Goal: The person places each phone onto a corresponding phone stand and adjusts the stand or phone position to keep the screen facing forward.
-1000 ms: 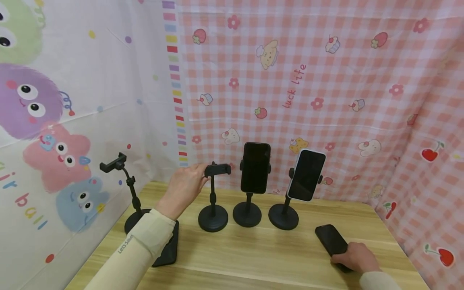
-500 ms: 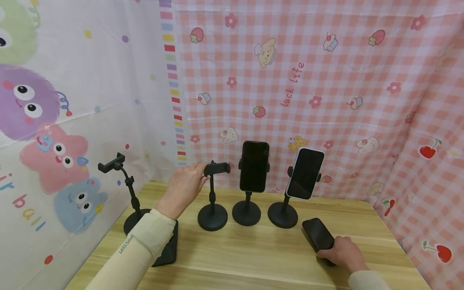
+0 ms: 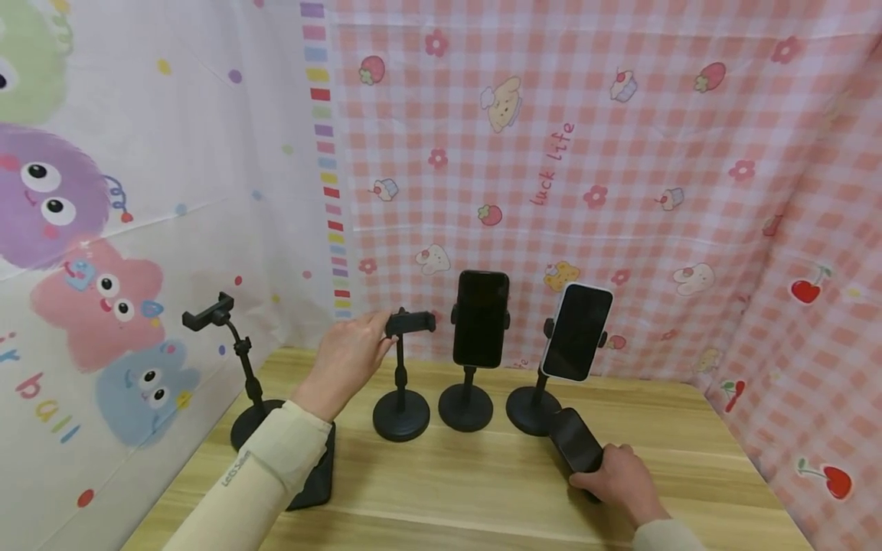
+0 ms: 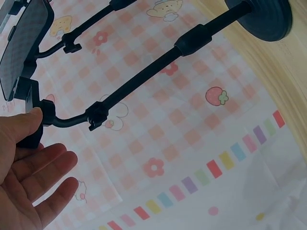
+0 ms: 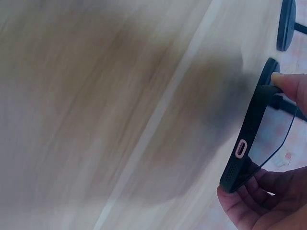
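Observation:
My left hand (image 3: 350, 353) pinches the clamp (image 3: 409, 323) at the top of a black phone stand (image 3: 401, 417), whose clamp is bare. In the left wrist view, the thumb and fingers of the left hand (image 4: 29, 177) hold the clamp's end. At the right, my right hand (image 3: 620, 478) grips a dark phone (image 3: 577, 444) by its edges, tilted above the table. The right wrist view has the phone's bottom edge (image 5: 241, 148) with its charging port, held between thumb and fingers. The phone's far end overlaps the base of the rightmost stand in the head view.
A black phone (image 3: 481, 318) and a white-edged phone (image 3: 577, 332) sit in two stands to the right. Another stand with a bare clamp (image 3: 208, 312) is at the left. A black phone (image 3: 318, 478) lies partly under the left forearm on the wooden table (image 3: 441, 490). Printed curtains surround it.
My right hand has carried the dark phone leftward and slightly up from the table's right side. The left hand keeps its hold on the stand's clamp; the view shifts slightly.

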A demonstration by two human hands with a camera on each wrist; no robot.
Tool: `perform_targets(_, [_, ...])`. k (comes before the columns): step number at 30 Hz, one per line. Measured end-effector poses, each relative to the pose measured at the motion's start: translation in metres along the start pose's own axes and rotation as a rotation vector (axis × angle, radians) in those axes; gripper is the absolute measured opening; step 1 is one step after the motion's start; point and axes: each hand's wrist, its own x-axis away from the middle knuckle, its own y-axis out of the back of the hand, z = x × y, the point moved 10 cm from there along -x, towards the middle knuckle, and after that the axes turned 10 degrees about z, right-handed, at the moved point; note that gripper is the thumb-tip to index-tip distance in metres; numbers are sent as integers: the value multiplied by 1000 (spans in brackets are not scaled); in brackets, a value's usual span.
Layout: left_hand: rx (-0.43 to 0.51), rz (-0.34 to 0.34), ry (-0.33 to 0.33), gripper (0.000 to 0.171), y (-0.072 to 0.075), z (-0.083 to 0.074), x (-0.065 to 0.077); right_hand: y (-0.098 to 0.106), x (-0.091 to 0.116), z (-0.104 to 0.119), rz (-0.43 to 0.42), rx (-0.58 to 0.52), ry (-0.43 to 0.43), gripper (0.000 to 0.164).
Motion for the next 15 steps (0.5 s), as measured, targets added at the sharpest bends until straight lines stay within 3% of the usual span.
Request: perform_targets(15, [5,5,7,42,0,-1,0,-15,5,50,-35,-54,18,73])
